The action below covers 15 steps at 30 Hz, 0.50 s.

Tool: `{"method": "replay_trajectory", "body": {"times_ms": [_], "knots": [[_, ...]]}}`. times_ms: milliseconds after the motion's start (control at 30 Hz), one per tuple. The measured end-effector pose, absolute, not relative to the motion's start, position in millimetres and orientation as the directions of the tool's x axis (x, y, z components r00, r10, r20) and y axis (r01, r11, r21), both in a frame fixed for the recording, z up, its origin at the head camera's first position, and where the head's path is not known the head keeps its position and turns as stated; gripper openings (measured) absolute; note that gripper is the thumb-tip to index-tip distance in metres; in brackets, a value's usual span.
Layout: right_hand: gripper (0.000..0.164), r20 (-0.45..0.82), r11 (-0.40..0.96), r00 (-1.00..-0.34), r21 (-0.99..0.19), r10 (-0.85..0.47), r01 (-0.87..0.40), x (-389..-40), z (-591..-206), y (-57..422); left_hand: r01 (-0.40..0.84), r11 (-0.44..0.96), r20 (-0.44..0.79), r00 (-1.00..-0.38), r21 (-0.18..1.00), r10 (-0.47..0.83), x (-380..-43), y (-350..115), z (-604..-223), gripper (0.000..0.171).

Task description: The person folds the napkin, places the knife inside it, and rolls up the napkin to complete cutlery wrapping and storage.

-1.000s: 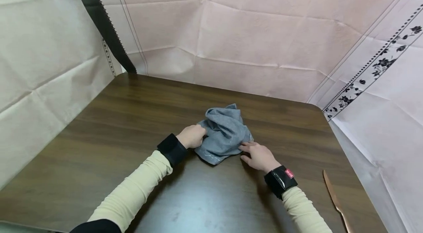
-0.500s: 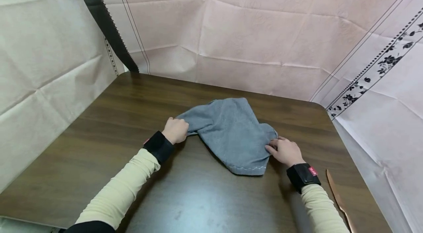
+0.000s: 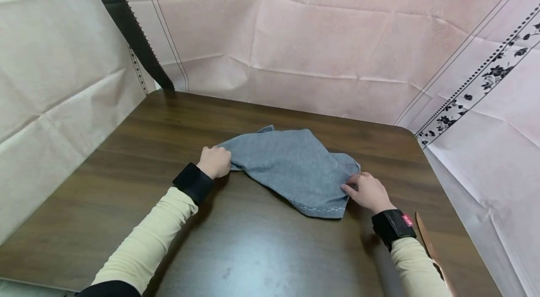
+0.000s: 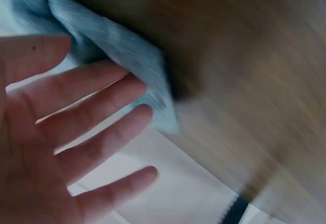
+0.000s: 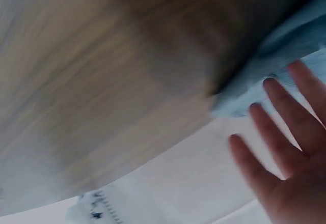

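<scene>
A blue-grey cloth [image 3: 291,166] with pale stitching along its front hem is stretched between both hands above or on the table, partly folded and slanting. My left hand [image 3: 214,162] grips its left end, knuckles up. The right hand [image 3: 369,190] pinches its right edge between thumb and fingers. In the left wrist view, the thumb and forefinger of the left hand [image 4: 76,117] meet at the cloth [image 4: 127,46], with the other fingers spread. In the right wrist view, fingertips of the right hand [image 5: 290,142] lie against the cloth edge [image 5: 239,99]; the thumb is hidden.
A copper-coloured table knife [image 3: 426,236] lies near the right edge of the dark wooden table [image 3: 126,184], partly covered by the right forearm. Creased pale sheeting [image 3: 312,48] hangs behind and at the sides. A black strip [image 3: 131,25] runs down at the back left.
Both hands have moved apart, the left leftward and the right rightward. The cloth has gone from a crumpled bundle to a wider, smoother spread. Over the last half second its left part was drawn farther left.
</scene>
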State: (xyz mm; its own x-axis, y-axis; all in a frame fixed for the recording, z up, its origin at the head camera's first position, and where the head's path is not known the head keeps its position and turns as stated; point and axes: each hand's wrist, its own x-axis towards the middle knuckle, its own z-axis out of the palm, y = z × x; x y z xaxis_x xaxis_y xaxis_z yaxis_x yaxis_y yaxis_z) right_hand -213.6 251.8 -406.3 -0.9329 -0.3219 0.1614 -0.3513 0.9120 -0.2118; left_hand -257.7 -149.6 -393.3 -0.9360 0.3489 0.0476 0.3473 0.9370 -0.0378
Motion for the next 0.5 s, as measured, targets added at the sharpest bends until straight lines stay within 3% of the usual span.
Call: {"method": "replay_trajectory", "body": {"times_ms": [133,233,333,400,500], "knots": [[0.028,0.217,0.827,-0.86,-0.247,-0.461,-0.505,-198,-401,229,0.426,0.905,0.205,-0.885,-0.001,0.417,-247,-121,-394,0.022],[0.036,0.161,0.79,-0.806,-0.162,-0.57,-0.591,-188,-401,212,0.531,0.846,0.263,-0.823,0.042,0.504,-236,-94,-393,0.016],[0.024,0.159,0.78,-0.778,-0.066,-0.608,-0.623,-184,-405,200,0.647,0.76,0.246,-0.748,0.063,0.617,-223,-66,-393,0.014],[0.018,0.193,0.776,-0.777,-0.099,-0.6,-0.623,-185,-406,194,0.707,0.705,0.217,-0.696,0.044,0.685,-215,-49,-395,0.029],[0.025,0.261,0.759,-0.798,-0.254,-0.543,-0.6,-189,-400,185,0.746,0.665,0.201,-0.653,0.008,0.73,-206,-28,-399,0.057]]}}
